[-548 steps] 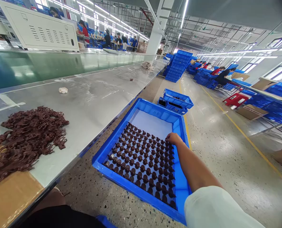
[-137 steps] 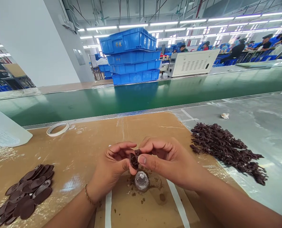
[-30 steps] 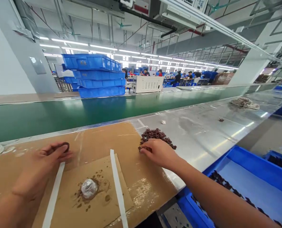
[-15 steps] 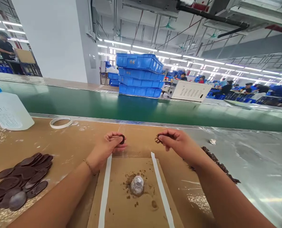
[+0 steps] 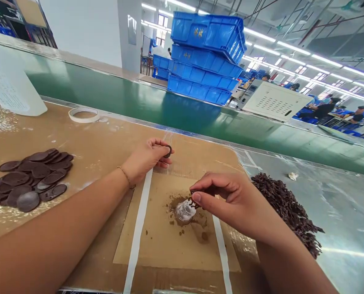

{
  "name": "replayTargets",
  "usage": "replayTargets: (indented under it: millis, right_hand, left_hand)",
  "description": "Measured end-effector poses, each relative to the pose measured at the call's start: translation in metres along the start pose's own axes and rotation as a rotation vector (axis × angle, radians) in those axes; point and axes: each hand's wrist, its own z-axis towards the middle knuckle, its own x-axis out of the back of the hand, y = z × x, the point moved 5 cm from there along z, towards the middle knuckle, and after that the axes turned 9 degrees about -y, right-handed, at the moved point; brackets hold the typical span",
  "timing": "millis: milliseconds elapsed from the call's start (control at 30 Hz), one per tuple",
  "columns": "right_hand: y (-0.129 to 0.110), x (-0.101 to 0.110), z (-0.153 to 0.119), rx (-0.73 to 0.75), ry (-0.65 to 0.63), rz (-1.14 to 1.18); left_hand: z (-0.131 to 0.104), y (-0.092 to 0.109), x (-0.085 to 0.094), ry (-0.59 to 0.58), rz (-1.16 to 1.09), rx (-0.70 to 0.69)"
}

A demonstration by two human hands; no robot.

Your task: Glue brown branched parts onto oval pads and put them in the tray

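My left hand [image 5: 154, 157] is closed on a small dark brown disc [image 5: 169, 151], held up beyond the far edge of the taped cardboard sheet [image 5: 163, 253]. In my right hand [image 5: 221, 194] I pinch a small dark brown openwork piece [image 5: 195, 201], branched in shape. It is at the top of a small clear cup-like container [image 5: 184, 210] on the sheet; I cannot tell whether they touch. Brown liquid spots surround the container. At the left lies a pile of flat dark brown oval pieces [image 5: 32, 175]. A heap of dark branched pieces [image 5: 287, 208] lies to the right.
A tape roll [image 5: 84, 115] and a translucent jug [image 5: 12, 81] stand at the back left. Behind the table runs a green conveyor belt [image 5: 123, 92]. Beyond it are stacked blue crates [image 5: 206, 57] and a beige metal box [image 5: 276, 100]. People sit at far tables.
My right hand has moved down and left, bringing the branched piece to the clear container. My left hand still holds the disc. The camera view has tilted downward.
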Motion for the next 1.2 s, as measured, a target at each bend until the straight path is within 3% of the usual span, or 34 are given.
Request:
replayTargets:
  millis: [267,500,867,933,1067,1100,1200]
  right_hand:
    - [-0.005,-0.011,0.006,-0.018,-0.034,-0.077]
    - [-0.007,-0.005,0.003,0.002,0.007,-0.102]
    - [-0.005,-0.011,0.005,0.000,-0.031,-0.155]
    - [-0.004,-0.006,0.004,0.030,0.047,-0.101]
    - [0.003,0.019,-0.004,0.175,0.514,0.327]
    - [0.006,0.023,-0.004,0.205,0.580,0.468]
    - [0.012,0.023,0.002,0.218,0.538,0.784]
  left_hand:
    - [0.000,0.002,0.003,0.026,0.052,-0.006]
    - [0.001,0.003,0.005,0.026,0.095,-0.016]
    - [0.001,0.003,0.007,0.042,0.132,-0.049]
    - [0.001,0.003,0.007,0.046,0.116,-0.044]
    - [-0.006,0.007,0.000,0.010,0.063,-0.062]
    - [-0.008,0.008,-0.003,-0.012,0.048,-0.059]
    - [-0.019,0.008,-0.015,-0.085,0.011,-0.006]
